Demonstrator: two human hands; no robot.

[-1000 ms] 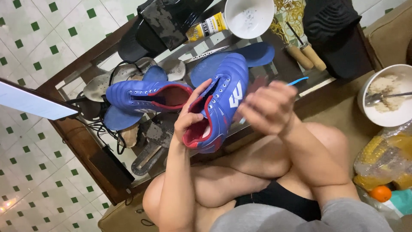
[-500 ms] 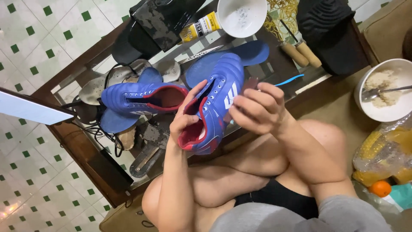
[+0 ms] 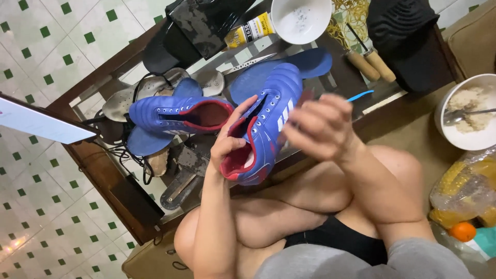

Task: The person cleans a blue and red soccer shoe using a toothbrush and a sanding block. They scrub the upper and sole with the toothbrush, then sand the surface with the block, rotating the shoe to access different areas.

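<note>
Right hand (image 3: 318, 126) shifted slightly across blue shoe (image 3: 268, 121), fingers curled, grip unclear; left hand (image 3: 232, 137) clasps the collar, probably light, flexible.

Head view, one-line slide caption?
Left hand grips a blue shoe by its red-lined opening; right hand works at its side.

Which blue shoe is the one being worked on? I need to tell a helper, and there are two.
Start at the low dark table in front of the seated person. Two blue shoes with red linings are there: one lies on the table, the other is lifted above the knees. Pick the lifted one, gripped at its opening by the left hand, the right hand beside it.
</note>
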